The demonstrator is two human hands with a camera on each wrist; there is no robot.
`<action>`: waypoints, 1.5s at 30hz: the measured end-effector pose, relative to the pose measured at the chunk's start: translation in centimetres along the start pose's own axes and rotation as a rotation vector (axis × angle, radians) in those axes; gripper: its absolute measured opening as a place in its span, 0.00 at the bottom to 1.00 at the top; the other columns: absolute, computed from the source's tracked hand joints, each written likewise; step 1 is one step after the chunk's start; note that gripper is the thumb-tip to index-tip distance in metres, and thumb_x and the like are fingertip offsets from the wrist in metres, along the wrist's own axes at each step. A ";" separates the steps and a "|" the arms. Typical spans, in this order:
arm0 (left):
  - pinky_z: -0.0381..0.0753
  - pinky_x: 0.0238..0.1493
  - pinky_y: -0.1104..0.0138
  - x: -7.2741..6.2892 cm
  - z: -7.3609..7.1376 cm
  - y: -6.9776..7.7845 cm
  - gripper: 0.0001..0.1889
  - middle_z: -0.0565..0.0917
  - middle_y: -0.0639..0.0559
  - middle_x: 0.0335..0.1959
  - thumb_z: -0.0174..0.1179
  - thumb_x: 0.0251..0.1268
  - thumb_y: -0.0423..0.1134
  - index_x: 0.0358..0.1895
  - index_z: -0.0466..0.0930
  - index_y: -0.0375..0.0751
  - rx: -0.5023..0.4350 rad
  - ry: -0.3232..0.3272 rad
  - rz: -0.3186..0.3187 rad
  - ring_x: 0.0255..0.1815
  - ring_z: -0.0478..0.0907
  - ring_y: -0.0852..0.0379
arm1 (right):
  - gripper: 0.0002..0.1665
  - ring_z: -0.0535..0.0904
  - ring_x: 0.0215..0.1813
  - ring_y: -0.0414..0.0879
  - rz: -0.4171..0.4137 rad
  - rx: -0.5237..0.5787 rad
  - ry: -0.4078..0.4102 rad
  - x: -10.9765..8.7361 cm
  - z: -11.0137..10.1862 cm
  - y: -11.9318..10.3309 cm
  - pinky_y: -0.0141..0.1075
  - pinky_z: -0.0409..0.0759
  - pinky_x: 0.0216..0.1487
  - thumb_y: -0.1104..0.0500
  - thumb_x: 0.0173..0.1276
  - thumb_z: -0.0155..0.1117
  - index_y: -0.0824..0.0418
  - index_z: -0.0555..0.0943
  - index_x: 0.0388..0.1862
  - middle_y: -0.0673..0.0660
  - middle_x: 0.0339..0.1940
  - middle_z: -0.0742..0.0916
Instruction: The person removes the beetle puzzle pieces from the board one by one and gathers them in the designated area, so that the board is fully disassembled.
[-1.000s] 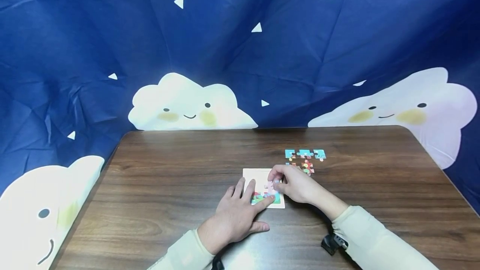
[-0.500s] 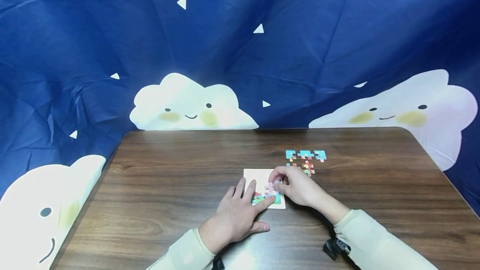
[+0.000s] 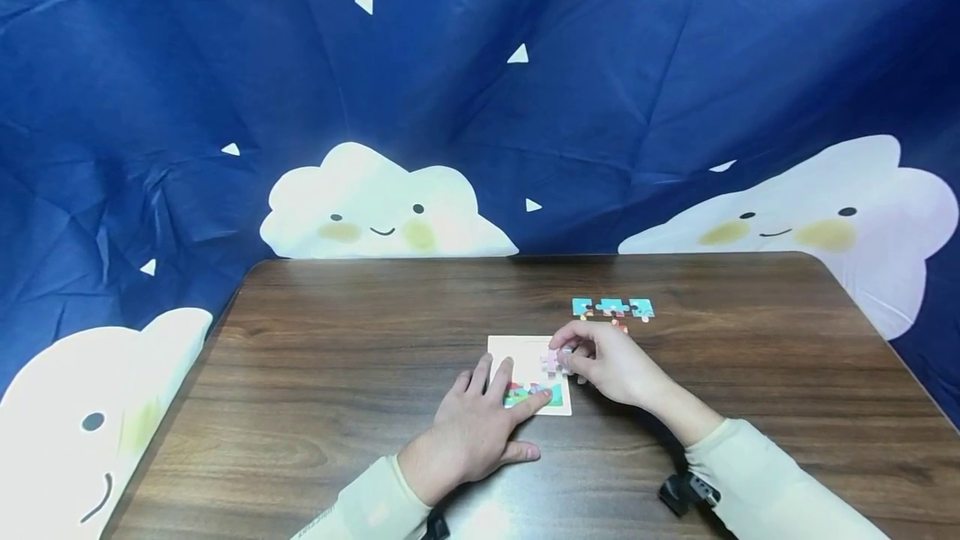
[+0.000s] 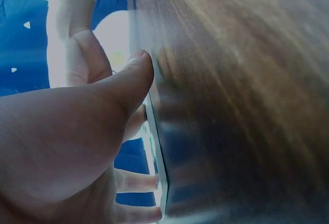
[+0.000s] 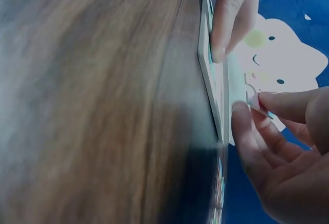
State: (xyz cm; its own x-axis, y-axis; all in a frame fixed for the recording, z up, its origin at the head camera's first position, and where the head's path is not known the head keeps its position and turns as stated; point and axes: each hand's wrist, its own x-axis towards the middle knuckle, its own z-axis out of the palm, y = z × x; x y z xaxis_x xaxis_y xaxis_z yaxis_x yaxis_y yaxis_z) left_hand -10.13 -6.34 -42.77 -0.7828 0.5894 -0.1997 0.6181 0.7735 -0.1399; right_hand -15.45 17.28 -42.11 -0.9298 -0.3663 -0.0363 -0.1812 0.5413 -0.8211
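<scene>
A light-coloured puzzle board lies mid-table, with joined colourful pieces along its near edge. My left hand rests on the board with fingers spread, seen as well in the left wrist view, where the board's edge stands under the fingertips. Between thumb and fingers, my right hand pinches a pale pink puzzle piece. In the right wrist view that piece is tilted and held apart from the board. My right hand partly covers it.
Several loose puzzle pieces, mostly blue, lie beyond the right hand, some of them half hidden by it. The brown wooden table reaches back to a blue cloth with cloud shapes.
My right hand has moved a little right and away from me, carrying the pink piece off its spot above the colourful row. My left hand has stayed in place.
</scene>
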 end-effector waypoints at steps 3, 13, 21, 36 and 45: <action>0.75 0.73 0.49 0.0 0.0 0.0 0.39 0.68 0.43 0.83 0.48 0.69 0.80 0.83 0.58 0.84 -0.001 -0.002 0.001 0.84 0.65 0.38 | 0.08 0.85 0.30 0.47 0.016 0.059 0.005 -0.3 -0.4 0.3 0.38 0.87 0.33 0.71 0.75 0.65 0.65 0.86 0.49 0.57 0.37 0.87; 0.75 0.73 0.49 0.1 -0.1 -0.1 0.39 0.67 0.43 0.83 0.48 0.70 0.80 0.83 0.58 0.84 -0.006 -0.002 0.005 0.84 0.65 0.38 | 0.11 0.86 0.33 0.46 0.021 0.068 0.031 -1.2 -1.8 1.0 0.39 0.89 0.35 0.71 0.78 0.63 0.65 0.86 0.54 0.58 0.39 0.88; 0.74 0.74 0.49 0.1 -0.1 -0.1 0.39 0.65 0.44 0.84 0.48 0.71 0.79 0.84 0.56 0.84 -0.025 -0.024 0.007 0.85 0.63 0.38 | 0.12 0.83 0.30 0.44 0.047 -0.027 0.091 -1.9 -2.9 1.9 0.36 0.84 0.29 0.68 0.78 0.65 0.61 0.88 0.55 0.56 0.39 0.89; 0.74 0.73 0.50 0.0 0.0 -0.1 0.39 0.66 0.44 0.84 0.48 0.70 0.80 0.84 0.57 0.84 -0.012 -0.003 0.002 0.84 0.64 0.39 | 0.10 0.83 0.29 0.39 0.047 -0.044 0.201 -3.1 -4.9 4.0 0.34 0.84 0.33 0.69 0.78 0.65 0.66 0.87 0.54 0.56 0.31 0.89; 0.75 0.73 0.50 0.0 0.1 -0.2 0.39 0.67 0.43 0.83 0.49 0.70 0.79 0.84 0.58 0.83 -0.008 0.014 0.013 0.84 0.65 0.38 | 0.10 0.83 0.29 0.39 0.052 -0.076 0.219 -3.4 -6.3 5.5 0.34 0.83 0.32 0.70 0.78 0.64 0.68 0.87 0.53 0.56 0.30 0.89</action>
State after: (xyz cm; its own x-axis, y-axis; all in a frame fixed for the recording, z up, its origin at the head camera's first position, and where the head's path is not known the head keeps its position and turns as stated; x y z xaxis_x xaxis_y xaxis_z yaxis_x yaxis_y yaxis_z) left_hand -10.23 -6.53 -42.83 -0.7757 0.6024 -0.1880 0.6276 0.7676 -0.1299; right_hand -15.33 26.23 -42.94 -0.9842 -0.1685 0.0540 -0.1476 0.6137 -0.7756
